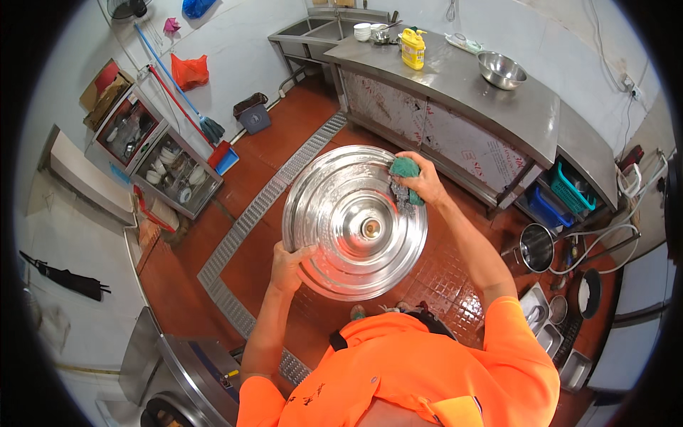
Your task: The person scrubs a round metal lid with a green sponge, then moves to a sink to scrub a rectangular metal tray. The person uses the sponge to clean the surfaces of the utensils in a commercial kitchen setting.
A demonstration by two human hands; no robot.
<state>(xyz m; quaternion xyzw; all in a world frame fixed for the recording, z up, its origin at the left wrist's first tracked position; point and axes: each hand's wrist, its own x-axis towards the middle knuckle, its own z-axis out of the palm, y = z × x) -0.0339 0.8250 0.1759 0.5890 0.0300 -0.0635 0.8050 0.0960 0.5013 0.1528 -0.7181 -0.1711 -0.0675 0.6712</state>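
Note:
A large round metal lid [341,263] with ringed ridges and a small fitting at its centre is held up in front of me, above the floor. My left hand [288,267] grips its lower left rim, thumb lying over the face. At the upper right edge, my right hand [427,181] is closed on a green scouring pad [405,168], with a grey mesh-like scrubber [400,191] bunched below it. Both press against the lid's shiny surface, which looks wet or streaked.
A steel counter [455,85] carries a yellow jug [413,50] and a metal bowl [502,70]. A sink [306,30] stands at the back. Pots and trays lie on the right floor near a steel pot [536,248]. A drain grate [245,224] crosses the red tiles; a dish cabinet [174,171] is left.

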